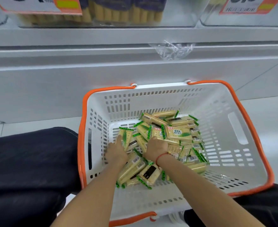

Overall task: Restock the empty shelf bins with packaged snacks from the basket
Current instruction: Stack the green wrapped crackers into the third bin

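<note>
A white basket with orange rim and handles (243,126) stands on the floor in front of me. Inside lies a heap of several cracker packets (179,133) with green-edged wrappers. Both my hands reach down into the heap. My left hand (117,151) lies on a packet at the heap's left side, its fingers stretched forward over the wrapper. My right hand (156,146), with a red string at the wrist, curls its fingers into the packets in the middle; the fingertips are hidden among the wrappers.
Above the basket runs a white shelf front (102,51) with a scrap of clear plastic (172,49). A clear bin of purple-labelled stick snacks (118,12) sits higher up, beside orange price cards (244,5). My dark-trousered knees (31,161) flank the basket.
</note>
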